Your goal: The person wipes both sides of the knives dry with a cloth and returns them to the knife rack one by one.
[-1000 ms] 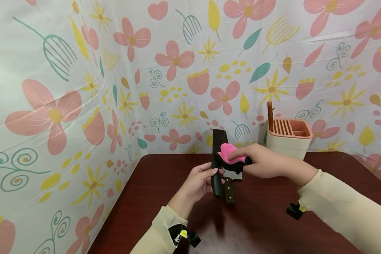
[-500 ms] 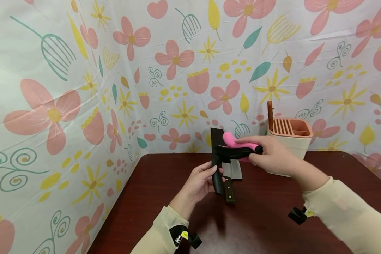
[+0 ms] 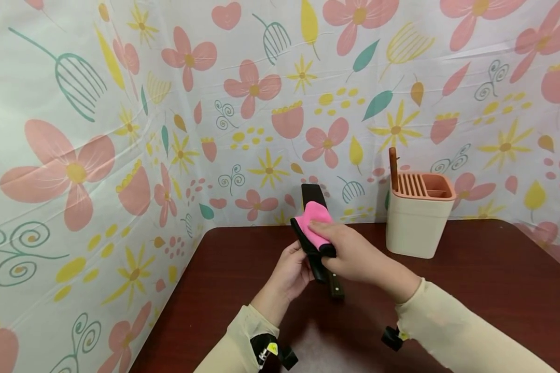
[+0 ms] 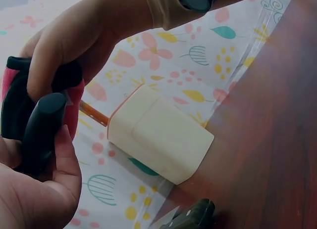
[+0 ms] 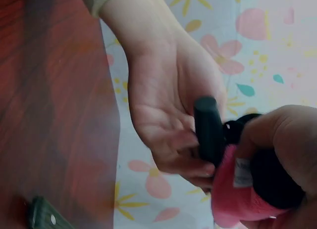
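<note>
Right hand [image 3: 354,252]: fingers closed on a pink-and-black cloth [image 3: 315,220], seemingly against the blade. Left hand [image 3: 289,268]: gripping the handle of the black knife [image 3: 313,192], tip pointing away. Handling, as judged: thick fold, strokes from spine toward edge, fingertips off the edge. Second knife [image 3: 337,288]: on the table [image 3: 235,274], mostly hidden behind. Floral backdrop [image 3: 261,46]: limits forward reach. Cream holder [image 3: 417,228]: rear right, well apart, leaving elbow room between.

Bright head view, pale glare on the table [image 3: 350,326]; dimmer wrist views.
</note>
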Motion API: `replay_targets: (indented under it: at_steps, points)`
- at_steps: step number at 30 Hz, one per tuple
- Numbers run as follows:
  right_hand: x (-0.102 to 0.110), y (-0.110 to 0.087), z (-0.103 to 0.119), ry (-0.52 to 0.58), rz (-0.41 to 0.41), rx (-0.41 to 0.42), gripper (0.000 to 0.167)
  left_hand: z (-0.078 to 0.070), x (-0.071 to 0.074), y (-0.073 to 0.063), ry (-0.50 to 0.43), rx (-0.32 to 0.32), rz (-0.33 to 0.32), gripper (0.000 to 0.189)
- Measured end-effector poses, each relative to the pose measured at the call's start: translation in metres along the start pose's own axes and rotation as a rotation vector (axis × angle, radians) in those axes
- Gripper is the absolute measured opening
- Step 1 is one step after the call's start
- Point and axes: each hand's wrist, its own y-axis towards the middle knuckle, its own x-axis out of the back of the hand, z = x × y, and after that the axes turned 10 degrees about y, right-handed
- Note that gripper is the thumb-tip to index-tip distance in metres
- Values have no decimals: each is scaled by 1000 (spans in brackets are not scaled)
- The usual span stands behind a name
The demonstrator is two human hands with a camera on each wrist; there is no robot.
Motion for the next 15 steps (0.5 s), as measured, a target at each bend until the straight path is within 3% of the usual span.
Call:
replay_targets:
  at_steps: [7, 15]
  points:
    - [-10, 3, 9, -7, 7, -20, 58, -2, 2, 0, -11, -12, 23, 21]
    - [-8, -5, 7, 33, 7, -25, 64, -2, 1, -1, -39, -1, 19, 26]
